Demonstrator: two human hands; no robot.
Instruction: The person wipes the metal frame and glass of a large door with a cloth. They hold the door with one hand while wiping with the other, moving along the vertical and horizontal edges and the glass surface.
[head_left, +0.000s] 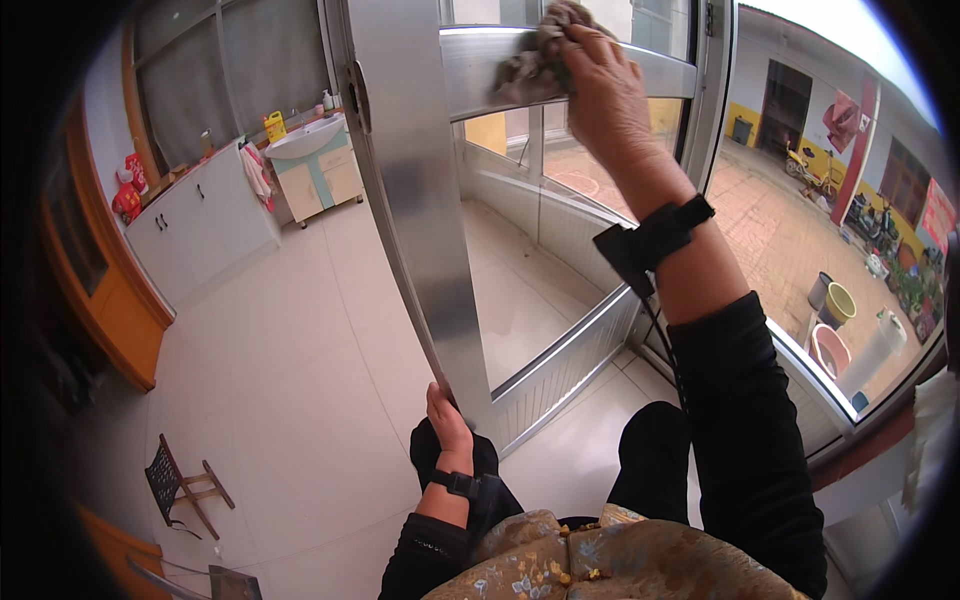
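An open window sash with a silver metal frame (420, 220) swings into the room in front of me. My right hand (605, 85) is raised high and presses a crumpled grey cloth (535, 60) against the sash's upper horizontal rail (470, 60). My left hand (447, 415) grips the lower edge of the sash's vertical bar. Both wrists wear black straps, and a cable runs down from the right one.
Below lies a white tiled floor (290, 380) with a small dark folding stool (180, 485) at the lower left. White cabinets (200, 225) and a washbasin (305, 140) stand at the far left. Outside at the right, a paved yard (800, 235) holds buckets and parked bikes.
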